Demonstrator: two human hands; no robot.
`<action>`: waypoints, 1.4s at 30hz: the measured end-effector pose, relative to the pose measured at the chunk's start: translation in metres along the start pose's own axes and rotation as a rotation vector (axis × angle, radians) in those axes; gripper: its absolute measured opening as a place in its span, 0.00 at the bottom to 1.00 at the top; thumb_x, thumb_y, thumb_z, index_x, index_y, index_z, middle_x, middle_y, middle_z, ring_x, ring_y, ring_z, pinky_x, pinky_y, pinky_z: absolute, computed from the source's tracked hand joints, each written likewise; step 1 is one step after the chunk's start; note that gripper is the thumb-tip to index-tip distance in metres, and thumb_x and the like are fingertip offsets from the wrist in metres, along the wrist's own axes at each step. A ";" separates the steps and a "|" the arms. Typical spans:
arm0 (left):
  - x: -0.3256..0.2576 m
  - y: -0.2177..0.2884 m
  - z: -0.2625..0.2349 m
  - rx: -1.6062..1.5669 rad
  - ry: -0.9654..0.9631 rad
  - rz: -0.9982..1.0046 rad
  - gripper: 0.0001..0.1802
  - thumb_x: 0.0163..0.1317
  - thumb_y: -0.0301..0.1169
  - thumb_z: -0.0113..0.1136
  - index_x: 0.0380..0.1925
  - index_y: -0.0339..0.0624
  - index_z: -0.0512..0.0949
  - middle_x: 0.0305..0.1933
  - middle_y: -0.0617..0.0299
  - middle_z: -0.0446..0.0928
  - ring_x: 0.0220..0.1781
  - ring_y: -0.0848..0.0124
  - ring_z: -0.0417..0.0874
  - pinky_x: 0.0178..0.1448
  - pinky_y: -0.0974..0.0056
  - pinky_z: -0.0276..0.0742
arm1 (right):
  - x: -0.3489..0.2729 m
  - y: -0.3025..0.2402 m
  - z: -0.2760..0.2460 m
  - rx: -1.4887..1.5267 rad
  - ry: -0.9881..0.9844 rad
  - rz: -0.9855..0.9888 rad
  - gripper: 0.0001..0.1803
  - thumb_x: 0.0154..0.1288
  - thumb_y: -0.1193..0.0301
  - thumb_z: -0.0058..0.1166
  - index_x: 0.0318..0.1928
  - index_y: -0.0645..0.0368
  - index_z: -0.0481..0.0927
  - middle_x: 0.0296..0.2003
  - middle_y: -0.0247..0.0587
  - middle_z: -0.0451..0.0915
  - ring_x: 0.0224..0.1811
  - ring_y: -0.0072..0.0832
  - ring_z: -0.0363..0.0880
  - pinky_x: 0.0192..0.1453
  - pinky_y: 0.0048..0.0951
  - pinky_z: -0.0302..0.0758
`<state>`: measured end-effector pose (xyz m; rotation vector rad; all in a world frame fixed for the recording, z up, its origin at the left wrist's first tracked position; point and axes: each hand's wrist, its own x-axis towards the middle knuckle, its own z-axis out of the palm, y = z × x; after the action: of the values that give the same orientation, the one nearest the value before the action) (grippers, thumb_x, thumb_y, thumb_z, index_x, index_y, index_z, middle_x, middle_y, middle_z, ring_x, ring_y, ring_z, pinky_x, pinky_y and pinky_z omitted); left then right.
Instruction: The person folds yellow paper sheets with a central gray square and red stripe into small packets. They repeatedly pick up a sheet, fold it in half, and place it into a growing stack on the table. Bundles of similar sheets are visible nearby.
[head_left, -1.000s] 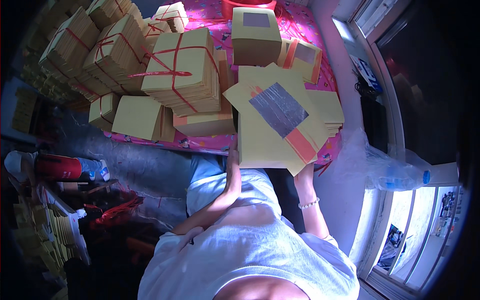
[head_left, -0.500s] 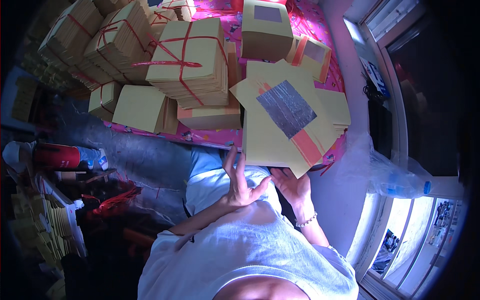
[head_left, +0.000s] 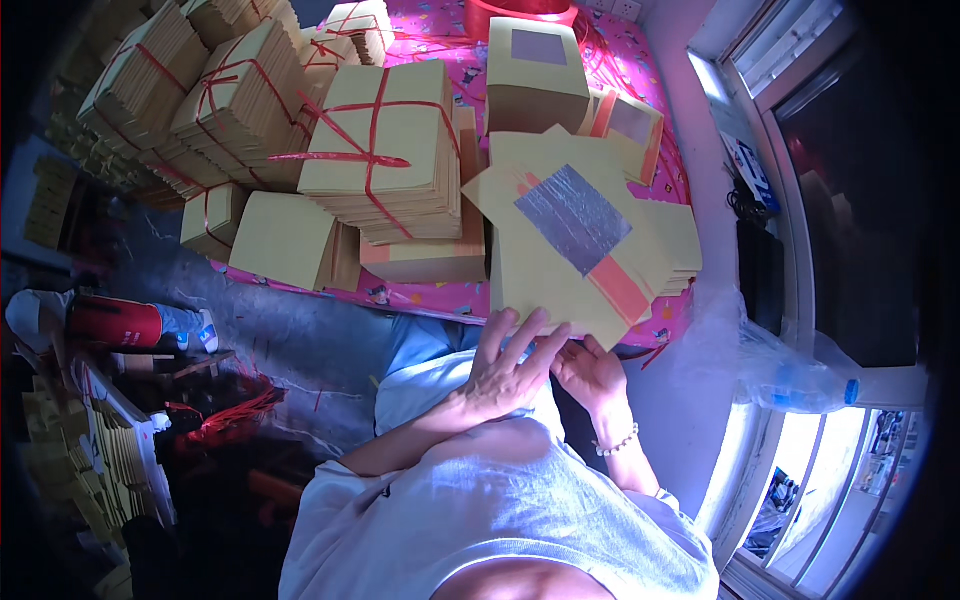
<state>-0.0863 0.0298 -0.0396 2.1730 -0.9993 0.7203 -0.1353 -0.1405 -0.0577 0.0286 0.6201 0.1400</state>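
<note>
A stack of pale yellow paper pieces (head_left: pixel 530 270) lies at the table's near edge, its top pieces turned at an angle. On top is a shiny grey rectangle (head_left: pixel 575 220) with an orange-red strip running to the near right corner. My left hand (head_left: pixel 505 365) is at the stack's near edge, fingers spread, fingertips over the paper. Beside it my right hand (head_left: pixel 592 378), palm up and loosely curled, has its fingertips by the lower corner of the turned pieces. Those fingertips are partly hidden. A beaded bracelet (head_left: pixel 617 441) circles my right wrist.
Bundles of yellow paper tied with red string (head_left: pixel 385 140) stand left of the stack. Another yellow stack (head_left: pixel 537 70) is behind it. The table has a pink patterned cover (head_left: pixel 440 298). A plastic bag with a bottle (head_left: pixel 800 385) hangs by the window at right.
My left hand has moved right and forward, its fingers now over the stack's near edge. My right hand's fingers have curled in beside the corner. The table sits slightly lower in the picture.
</note>
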 end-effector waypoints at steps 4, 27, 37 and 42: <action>0.018 -0.015 0.008 0.021 -0.011 -0.004 0.33 0.47 0.30 0.64 0.59 0.49 0.70 0.64 0.49 0.59 0.64 0.43 0.57 0.61 0.44 0.68 | 0.016 -0.002 0.019 0.021 0.011 -0.015 0.28 0.76 0.57 0.24 0.57 0.74 0.57 0.56 0.62 0.63 0.60 0.48 0.64 0.67 0.44 0.64; 0.104 -0.108 -0.123 0.102 0.557 -0.285 0.27 0.58 0.27 0.55 0.59 0.38 0.66 0.62 0.49 0.63 0.63 0.56 0.64 0.65 0.54 0.60 | -0.033 0.005 0.125 -1.310 -0.477 -0.134 0.13 0.69 0.70 0.41 0.46 0.67 0.72 0.45 0.47 0.77 0.46 0.32 0.79 0.55 0.34 0.75; 0.117 -0.224 -0.129 -1.449 0.465 -1.069 0.39 0.65 0.55 0.46 0.65 0.36 0.59 0.64 0.51 0.65 0.67 0.59 0.64 0.68 0.53 0.59 | 0.068 0.040 0.255 -1.320 -0.307 -0.148 0.21 0.70 0.59 0.47 0.54 0.62 0.70 0.50 0.40 0.72 0.58 0.30 0.70 0.61 0.34 0.68; 0.128 -0.207 -0.133 -1.693 0.358 -1.174 0.45 0.60 0.63 0.47 0.65 0.36 0.59 0.65 0.48 0.64 0.67 0.56 0.65 0.67 0.49 0.61 | 0.089 0.072 0.275 -1.362 -0.234 -0.028 0.21 0.70 0.58 0.46 0.56 0.58 0.69 0.51 0.37 0.72 0.58 0.25 0.69 0.61 0.32 0.67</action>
<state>0.1233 0.1750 0.0698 0.6893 0.1347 -0.3285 0.0877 -0.0527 0.1194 -1.2606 0.1938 0.4999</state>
